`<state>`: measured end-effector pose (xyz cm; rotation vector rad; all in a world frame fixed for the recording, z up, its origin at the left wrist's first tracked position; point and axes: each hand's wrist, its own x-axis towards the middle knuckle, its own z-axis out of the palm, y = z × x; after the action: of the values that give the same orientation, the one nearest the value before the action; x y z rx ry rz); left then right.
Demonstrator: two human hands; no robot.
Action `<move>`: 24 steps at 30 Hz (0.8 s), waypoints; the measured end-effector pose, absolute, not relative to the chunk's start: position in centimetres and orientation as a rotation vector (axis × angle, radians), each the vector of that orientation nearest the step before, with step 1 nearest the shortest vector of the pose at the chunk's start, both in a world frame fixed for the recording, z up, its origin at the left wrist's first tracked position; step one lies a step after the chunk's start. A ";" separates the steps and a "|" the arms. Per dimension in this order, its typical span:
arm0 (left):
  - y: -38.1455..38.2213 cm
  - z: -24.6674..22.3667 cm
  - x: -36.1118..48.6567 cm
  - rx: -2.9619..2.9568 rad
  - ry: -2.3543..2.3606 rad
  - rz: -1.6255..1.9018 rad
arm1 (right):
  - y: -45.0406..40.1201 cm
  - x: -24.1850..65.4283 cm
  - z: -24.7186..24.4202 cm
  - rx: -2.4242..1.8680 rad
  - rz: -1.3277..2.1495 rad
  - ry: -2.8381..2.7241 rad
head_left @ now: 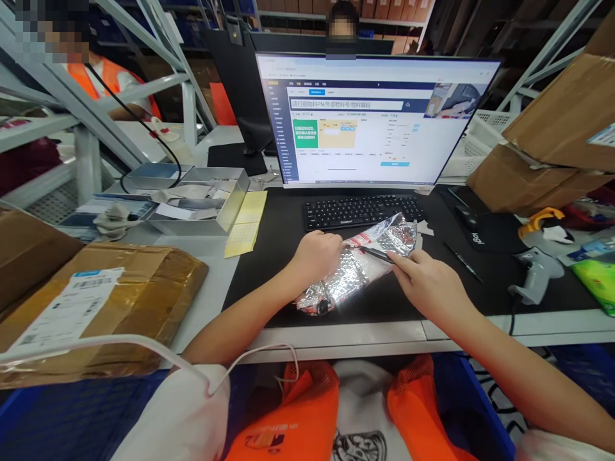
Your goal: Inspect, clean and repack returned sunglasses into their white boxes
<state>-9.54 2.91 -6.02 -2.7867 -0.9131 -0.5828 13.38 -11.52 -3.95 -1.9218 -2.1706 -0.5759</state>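
Note:
A shiny silver bubble-wrap package (353, 269) with a red-and-white label lies on the black desk mat, in front of the keyboard. My left hand (319, 255) is closed on its upper edge, fingers curled tight. Between the thumb and fingers of my right hand (427, 278) is a slim black pointed tool (379, 255), whose exact kind I cannot make out. It slants left across the package, its tip close to my left fingers. Part of the package is hidden under my left hand.
Behind the package stand a black keyboard (360, 210) and a lit monitor (375, 128). To the right are a pen (462, 261), a mouse (465, 218), a barcode scanner (535, 275) and cartons (528, 176). A taped carton (110, 301), yellow paper (246, 224) and grey tray (202, 221) occupy the left.

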 end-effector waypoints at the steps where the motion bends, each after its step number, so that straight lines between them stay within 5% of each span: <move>1: 2.9 -6.1 -9.5 -2.780 -0.911 -0.593 | -11.5 13.4 -4.0 -1.922 -0.575 -2.167; 24: 2.4 -6.3 -9.8 -2.812 -0.975 -0.573 | -11.4 14.6 -3.9 -1.988 -0.506 -2.152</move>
<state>-9.85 2.45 -6.34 -2.8119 -0.9745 -0.5725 14.63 -11.37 -3.92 -1.9882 -2.1519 -0.5055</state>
